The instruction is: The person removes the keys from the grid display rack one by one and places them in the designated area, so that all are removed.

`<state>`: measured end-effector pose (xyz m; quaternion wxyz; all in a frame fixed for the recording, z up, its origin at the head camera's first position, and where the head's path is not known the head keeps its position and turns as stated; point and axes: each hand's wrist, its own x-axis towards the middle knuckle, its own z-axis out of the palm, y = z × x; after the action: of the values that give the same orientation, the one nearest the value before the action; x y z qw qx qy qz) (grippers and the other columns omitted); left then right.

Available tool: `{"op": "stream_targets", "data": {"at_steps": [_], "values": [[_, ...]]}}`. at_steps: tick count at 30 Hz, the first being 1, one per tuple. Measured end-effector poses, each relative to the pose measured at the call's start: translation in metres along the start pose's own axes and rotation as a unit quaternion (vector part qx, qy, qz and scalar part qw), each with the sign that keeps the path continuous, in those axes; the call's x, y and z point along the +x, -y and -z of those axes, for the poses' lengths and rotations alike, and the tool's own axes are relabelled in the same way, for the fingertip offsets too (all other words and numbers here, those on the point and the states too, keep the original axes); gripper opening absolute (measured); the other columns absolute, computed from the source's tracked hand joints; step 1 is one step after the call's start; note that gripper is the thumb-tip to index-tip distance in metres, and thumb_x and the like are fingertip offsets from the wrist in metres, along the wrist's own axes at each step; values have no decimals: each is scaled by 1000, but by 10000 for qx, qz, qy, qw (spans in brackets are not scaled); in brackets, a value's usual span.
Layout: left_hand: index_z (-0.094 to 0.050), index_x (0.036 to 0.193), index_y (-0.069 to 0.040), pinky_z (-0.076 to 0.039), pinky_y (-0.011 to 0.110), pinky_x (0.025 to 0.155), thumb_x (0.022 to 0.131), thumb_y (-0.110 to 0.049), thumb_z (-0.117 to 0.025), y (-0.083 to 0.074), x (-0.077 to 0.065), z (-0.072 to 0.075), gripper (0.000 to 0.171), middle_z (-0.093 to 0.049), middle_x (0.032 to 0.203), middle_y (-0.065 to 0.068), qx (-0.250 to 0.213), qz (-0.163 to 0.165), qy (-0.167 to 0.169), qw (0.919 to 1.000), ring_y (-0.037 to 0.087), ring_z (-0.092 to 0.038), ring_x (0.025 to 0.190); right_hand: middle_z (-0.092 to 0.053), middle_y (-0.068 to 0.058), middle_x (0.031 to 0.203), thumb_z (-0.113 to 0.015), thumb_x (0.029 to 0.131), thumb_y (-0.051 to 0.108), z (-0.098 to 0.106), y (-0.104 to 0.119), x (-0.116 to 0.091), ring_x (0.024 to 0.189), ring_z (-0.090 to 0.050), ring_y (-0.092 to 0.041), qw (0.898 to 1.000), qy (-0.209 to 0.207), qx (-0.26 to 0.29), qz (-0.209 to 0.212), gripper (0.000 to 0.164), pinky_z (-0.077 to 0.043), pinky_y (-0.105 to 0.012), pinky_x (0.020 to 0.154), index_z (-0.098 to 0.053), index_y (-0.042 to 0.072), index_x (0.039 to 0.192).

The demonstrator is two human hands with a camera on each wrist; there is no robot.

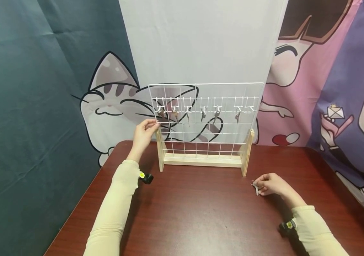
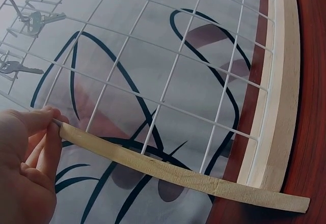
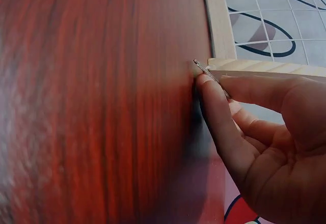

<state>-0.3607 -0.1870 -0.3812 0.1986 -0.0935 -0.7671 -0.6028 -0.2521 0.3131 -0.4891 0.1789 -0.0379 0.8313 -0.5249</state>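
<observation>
head view: the right grip (image 1: 274, 185), nearly closed, pinched a key (image 1: 257, 191) toward the right edge of the counter (image 1: 201, 206). left wrist: the left grip (image 2: 28, 168) pinched the rack post (image 2: 153, 164); a tug might have tipped it. right wrist: so shallow a pinch risked dropping the key.

white wire rack (image 1: 196, 133), wood-footed, upright | keys (image 1: 217, 113) hung in row | silver key (image 1: 256, 189) pinched, right of rack

Pale glare is glazing the counter (image 1: 207, 213), soft shadows are lying beneath the sleeves (image 1: 113, 209), haze is whitening the left wrist view's upper-left corner, and its lens is bending lines.
</observation>
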Motion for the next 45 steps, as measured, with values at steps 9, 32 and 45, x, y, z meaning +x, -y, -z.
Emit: {"op": "stream_targets", "data": {"at_steps": [9, 32, 45], "values": [[-66, 119, 6, -52, 22, 87, 96, -18, -72, -4, -1, 3, 34, -71, 117, 18, 63, -14, -5, 10000, 6, -66, 96, -64, -7, 71, -69, 94, 5, 0, 5, -1, 60, -64, -17, 9971, -378, -653, -107, 16, -61, -31, 57, -65, -10, 90], [-67, 117, 4, -54, 23, 88, 96, -16, -72, -1, -1, 2, 30, -71, 117, 19, -24, 1, 66, 10000, 8, -66, 97, -63, -7, 70, -73, 89, 8, 15, 16, -9, 61, -63, -20, 9865, -549, -1539, -107, 19, -59, -35, 55, -61, -6, 91], [-67, 117, 6, -54, 20, 83, 96, -14, -71, -6, -4, 3, 29, -71, 115, 22, -165, 7, 103, 9998, 5, -67, 88, -73, -25, 103, -67, 97, 13, 62, 70, -25, 75, -67, -3, 9698, -1359, -1689, 1114, 41, -57, -23, 65, -57, -14, 126]]}}
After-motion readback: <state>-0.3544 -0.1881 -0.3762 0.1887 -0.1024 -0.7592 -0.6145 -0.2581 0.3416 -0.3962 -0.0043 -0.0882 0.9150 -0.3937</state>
